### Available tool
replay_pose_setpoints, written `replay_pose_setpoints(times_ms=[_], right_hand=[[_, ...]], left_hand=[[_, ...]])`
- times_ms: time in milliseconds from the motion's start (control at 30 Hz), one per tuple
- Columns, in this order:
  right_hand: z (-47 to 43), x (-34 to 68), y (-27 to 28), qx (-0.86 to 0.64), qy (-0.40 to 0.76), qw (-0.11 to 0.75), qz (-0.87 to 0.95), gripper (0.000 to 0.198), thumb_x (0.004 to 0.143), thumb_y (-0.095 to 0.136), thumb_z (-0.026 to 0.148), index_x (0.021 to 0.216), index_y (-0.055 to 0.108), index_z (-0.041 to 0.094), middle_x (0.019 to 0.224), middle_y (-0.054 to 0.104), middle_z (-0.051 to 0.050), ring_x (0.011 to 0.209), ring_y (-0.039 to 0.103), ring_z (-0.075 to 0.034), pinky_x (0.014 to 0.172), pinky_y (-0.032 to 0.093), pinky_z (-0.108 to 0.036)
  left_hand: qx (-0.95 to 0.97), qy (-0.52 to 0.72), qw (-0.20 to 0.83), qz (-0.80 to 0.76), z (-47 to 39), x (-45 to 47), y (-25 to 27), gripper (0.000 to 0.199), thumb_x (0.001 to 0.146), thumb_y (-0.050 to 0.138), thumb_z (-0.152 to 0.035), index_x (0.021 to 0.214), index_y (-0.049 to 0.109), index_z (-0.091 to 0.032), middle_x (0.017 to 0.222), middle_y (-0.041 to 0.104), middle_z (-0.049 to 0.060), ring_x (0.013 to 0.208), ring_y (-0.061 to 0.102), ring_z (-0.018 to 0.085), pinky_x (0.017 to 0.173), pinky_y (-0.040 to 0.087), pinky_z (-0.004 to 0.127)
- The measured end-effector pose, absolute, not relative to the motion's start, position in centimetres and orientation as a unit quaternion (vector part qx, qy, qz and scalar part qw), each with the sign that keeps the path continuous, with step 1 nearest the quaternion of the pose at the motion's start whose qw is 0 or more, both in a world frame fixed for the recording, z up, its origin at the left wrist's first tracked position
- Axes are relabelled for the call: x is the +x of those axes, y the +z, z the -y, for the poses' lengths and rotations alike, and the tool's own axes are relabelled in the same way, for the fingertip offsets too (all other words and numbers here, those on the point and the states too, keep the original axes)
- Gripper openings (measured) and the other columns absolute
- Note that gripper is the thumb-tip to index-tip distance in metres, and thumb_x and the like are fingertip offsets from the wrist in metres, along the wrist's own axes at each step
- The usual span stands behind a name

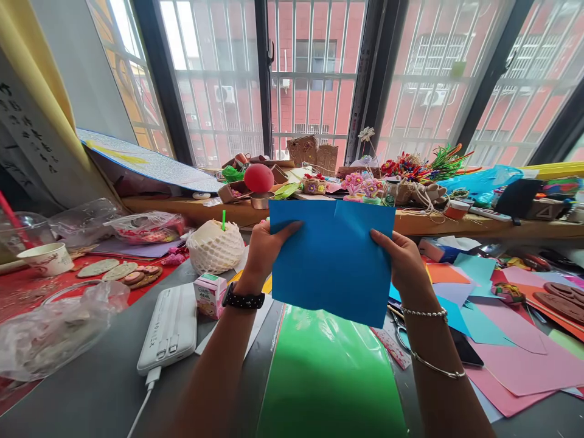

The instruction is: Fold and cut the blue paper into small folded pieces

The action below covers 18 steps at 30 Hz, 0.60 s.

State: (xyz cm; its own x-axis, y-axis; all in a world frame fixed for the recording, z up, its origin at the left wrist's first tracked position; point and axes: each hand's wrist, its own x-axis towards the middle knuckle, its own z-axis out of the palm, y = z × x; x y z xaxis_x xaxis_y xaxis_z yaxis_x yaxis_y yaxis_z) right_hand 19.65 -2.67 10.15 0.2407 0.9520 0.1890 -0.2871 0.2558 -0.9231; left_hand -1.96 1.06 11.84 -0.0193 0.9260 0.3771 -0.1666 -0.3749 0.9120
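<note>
A sheet of blue paper (331, 261) is held up in front of me, roughly upright, with a small notch or crease at its top edge. My left hand (267, 246) pinches its left side, thumb on the near face and the other fingers hidden behind. On the opposite side my right hand (404, 258) grips the paper the same way. Below the sheet, a glossy green mat (333, 383) lies on the grey table. Scissors (401, 334) lie partly hidden near my right wrist.
A white power bank (168, 328) with a cable, a small pink carton (210, 295) and a foam-netted coconut (216, 246) stand left. Coloured paper sheets (524, 359) spread at right. Flower crafts (360, 185) and a red ball (258, 178) crowd the windowsill. A paper cup (48, 260) stands far left.
</note>
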Motion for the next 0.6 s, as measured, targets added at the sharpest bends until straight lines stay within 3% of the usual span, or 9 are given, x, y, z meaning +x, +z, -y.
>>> replay_pose_setpoints(times_ms=[133, 600], right_hand=[[2.63, 19.55, 10.11, -0.410, 0.470, 0.674, 0.396, 0.024, 0.056, 0.072, 0.033, 0.074, 0.066, 0.019, 0.057, 0.064, 0.003, 0.045, 0.054, -0.011, 0.042, 0.046, -0.021], [2.30, 19.60, 9.83, -0.402, 0.509, 0.661, 0.379, 0.024, 0.054, 0.073, 0.032, 0.070, 0.064, 0.017, 0.058, 0.066, 0.001, 0.045, 0.057, -0.012, 0.045, 0.050, -0.022]], left_hand=[[0.537, 0.639, 0.426, -0.349, -0.86, -1.78, 11.92, 0.036, 0.052, 0.074, -0.036, 0.081, 0.067, -0.016, 0.073, 0.068, 0.002, 0.064, 0.062, 0.019, 0.061, 0.050, 0.031], [0.542, 0.633, 0.452, -0.317, -1.04, -1.67, 11.68, 0.029, 0.055, 0.072, -0.033, 0.078, 0.067, -0.016, 0.072, 0.068, 0.001, 0.062, 0.061, 0.017, 0.060, 0.050, 0.028]])
